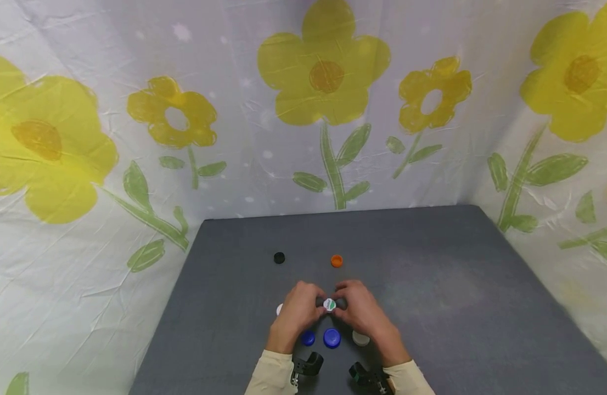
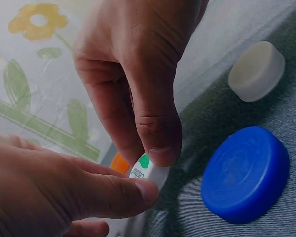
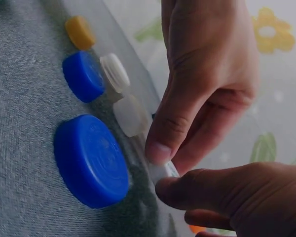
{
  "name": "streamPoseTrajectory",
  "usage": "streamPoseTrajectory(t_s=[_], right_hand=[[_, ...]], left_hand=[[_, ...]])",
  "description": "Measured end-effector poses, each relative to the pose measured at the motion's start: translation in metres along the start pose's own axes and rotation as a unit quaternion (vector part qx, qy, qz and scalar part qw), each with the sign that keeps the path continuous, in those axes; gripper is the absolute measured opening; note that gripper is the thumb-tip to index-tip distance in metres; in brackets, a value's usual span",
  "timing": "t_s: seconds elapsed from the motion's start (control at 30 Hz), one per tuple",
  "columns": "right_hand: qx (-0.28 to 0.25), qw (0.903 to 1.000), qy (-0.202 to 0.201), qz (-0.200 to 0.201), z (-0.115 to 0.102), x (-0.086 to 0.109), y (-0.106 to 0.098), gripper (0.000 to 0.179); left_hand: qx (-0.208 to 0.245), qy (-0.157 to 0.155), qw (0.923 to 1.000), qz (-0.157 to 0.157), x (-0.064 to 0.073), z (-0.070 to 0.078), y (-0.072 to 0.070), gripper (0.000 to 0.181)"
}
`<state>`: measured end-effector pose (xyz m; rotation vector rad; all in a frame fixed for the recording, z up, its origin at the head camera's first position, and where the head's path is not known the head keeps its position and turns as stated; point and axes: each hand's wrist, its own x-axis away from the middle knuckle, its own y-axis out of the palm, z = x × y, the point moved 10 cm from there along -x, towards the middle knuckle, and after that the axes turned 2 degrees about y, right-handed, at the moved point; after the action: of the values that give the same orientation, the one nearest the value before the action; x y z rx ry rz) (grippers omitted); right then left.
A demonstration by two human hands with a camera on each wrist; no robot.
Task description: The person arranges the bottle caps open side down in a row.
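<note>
A small white bottle cap (image 1: 330,305) with green print on its top is pinched between my two hands. My left hand (image 1: 299,307) holds its left side with thumb and fingers, and my right hand (image 1: 361,309) grips the right side. From the left wrist view, both thumbs press on the cap's near edge, while the fingers behind it are partly hidden. Just below the hands lie a large blue cap (image 1: 332,338), a smaller blue cap (image 1: 308,338) and an off-white cap (image 1: 360,338). Another white cap (image 1: 279,310) shows partly behind my left hand.
Farther back on the dark grey table (image 1: 432,274) sit a black cap (image 1: 279,258) and an orange cap (image 1: 336,261). The right wrist view adds a yellow cap (image 3: 80,32) beside the blue ones. A flower-printed curtain (image 1: 234,164) hangs behind the table and along its sides.
</note>
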<state>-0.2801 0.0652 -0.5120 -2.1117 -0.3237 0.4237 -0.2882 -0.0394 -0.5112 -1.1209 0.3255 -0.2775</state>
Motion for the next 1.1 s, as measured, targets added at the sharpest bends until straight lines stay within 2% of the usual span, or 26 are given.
streamPoseTrajectory(t_s=[0.23,0.37,0.53,0.77,1.0,1.1], right_hand=[[0.028,0.9996,0.004,-0.009,-0.001,0.001,0.007,0.015],[0.030,0.9995,0.000,-0.010,-0.003,0.002,0.007,0.015],[0.023,0.9997,-0.003,0.000,0.000,-0.001,0.000,0.021],[0.028,0.9983,0.022,0.047,0.011,-0.017,-0.030,0.031],[0.035,0.9967,0.035,0.065,0.021,-0.037,-0.053,0.030],[0.037,0.9961,0.040,0.069,0.024,-0.045,-0.059,0.029]], left_hand=[[-0.038,0.019,0.9990,0.012,0.001,0.001,0.005,0.014],[-0.052,0.025,0.9983,0.007,0.002,0.002,0.007,0.017],[-0.043,0.017,0.9989,0.002,-0.001,0.002,-0.002,0.029],[-0.016,-0.020,0.9997,0.001,-0.018,-0.006,-0.022,0.037],[-0.002,-0.029,0.9992,0.025,-0.043,-0.007,-0.039,0.040],[-0.001,-0.036,0.9990,0.026,-0.052,-0.008,-0.042,0.041]])
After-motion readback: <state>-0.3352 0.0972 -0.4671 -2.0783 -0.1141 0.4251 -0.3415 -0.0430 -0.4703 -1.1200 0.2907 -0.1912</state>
